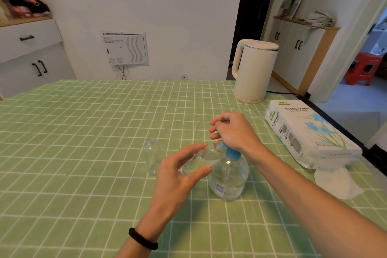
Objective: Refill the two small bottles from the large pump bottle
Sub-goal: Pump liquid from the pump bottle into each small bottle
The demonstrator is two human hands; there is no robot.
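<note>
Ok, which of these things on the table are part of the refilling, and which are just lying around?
In the job: big pump bottle, right hand on its pump; small bottle tilted in left hand; second small bottle standing on the table.
Lying about: kettle, tissue pack, loose tissue.

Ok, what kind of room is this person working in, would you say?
Most likely a home dining or kitchen area. A green checked tablecloth carries an electric kettle and a pack of tissue paper, and white cupboards with a drawer stand along the wall.
</note>
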